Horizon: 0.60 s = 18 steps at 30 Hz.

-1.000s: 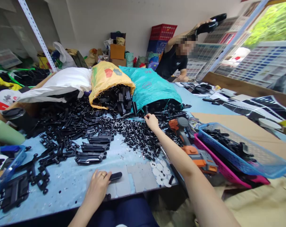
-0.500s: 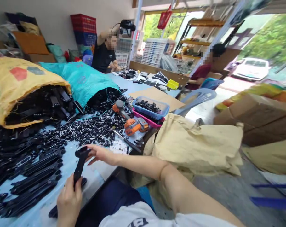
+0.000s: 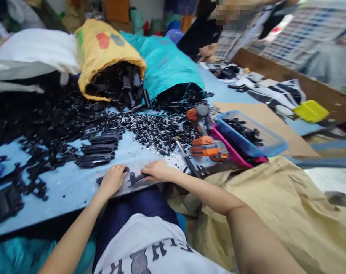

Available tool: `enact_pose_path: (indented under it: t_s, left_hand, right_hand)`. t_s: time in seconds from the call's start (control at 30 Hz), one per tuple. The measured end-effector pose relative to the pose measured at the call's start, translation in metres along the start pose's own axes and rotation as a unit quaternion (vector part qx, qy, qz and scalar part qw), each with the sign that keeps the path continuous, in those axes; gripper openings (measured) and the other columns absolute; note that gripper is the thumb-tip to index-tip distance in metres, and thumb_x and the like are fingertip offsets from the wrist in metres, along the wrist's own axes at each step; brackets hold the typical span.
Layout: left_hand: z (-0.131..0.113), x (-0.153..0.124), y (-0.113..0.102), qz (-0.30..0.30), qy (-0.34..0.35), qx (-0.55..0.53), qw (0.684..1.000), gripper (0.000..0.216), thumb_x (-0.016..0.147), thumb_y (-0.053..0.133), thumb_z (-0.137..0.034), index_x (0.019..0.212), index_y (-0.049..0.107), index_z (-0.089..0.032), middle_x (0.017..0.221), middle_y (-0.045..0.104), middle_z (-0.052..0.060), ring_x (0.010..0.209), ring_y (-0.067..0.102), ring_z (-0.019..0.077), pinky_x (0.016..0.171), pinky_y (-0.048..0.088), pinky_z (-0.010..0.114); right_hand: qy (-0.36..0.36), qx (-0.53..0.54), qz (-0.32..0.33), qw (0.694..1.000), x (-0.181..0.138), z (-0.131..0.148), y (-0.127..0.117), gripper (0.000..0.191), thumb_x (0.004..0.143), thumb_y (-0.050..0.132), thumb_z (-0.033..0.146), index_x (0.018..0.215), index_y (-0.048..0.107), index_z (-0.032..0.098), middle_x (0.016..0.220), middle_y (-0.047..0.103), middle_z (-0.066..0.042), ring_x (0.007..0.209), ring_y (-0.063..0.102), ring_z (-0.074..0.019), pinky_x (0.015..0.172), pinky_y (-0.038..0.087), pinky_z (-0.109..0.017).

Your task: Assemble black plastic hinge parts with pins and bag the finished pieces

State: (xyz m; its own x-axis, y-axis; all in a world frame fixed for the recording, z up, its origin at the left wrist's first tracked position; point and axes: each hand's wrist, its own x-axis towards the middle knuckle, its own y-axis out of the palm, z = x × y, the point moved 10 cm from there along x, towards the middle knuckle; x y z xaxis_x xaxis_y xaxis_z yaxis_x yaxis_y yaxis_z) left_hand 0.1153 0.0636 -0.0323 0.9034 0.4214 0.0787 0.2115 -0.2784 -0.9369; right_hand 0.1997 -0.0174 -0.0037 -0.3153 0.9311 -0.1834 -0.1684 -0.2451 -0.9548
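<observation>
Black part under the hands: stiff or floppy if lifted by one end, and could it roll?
Probably stiff: the black part looks like moulded plastic and lies straight between the left hand and right hand. Likely light, since it is slim. Rolling seems unlikely: it rests flat on the table.

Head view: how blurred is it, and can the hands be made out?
Head view: motion blur smears everything, worst at the right and top edges; the left hand and right hand on the black part show, finger detail lost; light is even, no glare on the table; the wide-angle lens bends the edges.
</observation>
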Motion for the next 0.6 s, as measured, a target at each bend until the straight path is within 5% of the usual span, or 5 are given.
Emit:
enact_pose_path:
  t_s: [0.27, 0.4, 0.6]
  left_hand:
    - [-0.005, -0.001, -0.006, 0.024, -0.020, -0.030, 0.999, 0.033, 0.088, 0.044, -0.035, 0.116, 0.051, -0.020, 0.108, 0.057, 0.009, 0.102, 0.051, 0.0235, 0.088, 0.041, 0.037]
    - [-0.005, -0.005, -0.011, 0.000, -0.021, -0.030, 0.999, 0.060, 0.070, 0.060, -0.060, 0.112, 0.051, -0.019, 0.105, 0.058, 0.011, 0.099, 0.053, 0.0280, 0.092, 0.038, 0.043]
    - [0.002, -0.014, -0.020, -0.068, -0.021, -0.045, 0.996, 0.063, 0.071, 0.059, -0.061, 0.116, 0.049, -0.017, 0.108, 0.058, 0.013, 0.102, 0.055, 0.0289, 0.084, 0.044, 0.039]
  right_hand:
    - [0.042, -0.046, 0.033, 0.998, 0.018, 0.000, 0.029, 0.048, 0.091, 0.030, 0.056, 0.097, 0.057, 0.017, 0.084, 0.065, -0.008, 0.073, 0.061, -0.0172, 0.060, 0.032, -0.025]
    - [0.071, -0.057, 0.021, 0.996, 0.024, 0.004, 0.019, 0.046, 0.093, 0.029, 0.054, 0.097, 0.057, 0.018, 0.087, 0.064, -0.009, 0.076, 0.061, -0.0178, 0.064, 0.032, -0.026]
    - [0.086, -0.107, -0.027, 0.990, 0.024, 0.016, -0.005, 0.043, 0.094, 0.027, 0.050, 0.100, 0.056, 0.018, 0.089, 0.062, -0.011, 0.080, 0.058, -0.0214, 0.068, 0.031, -0.030]
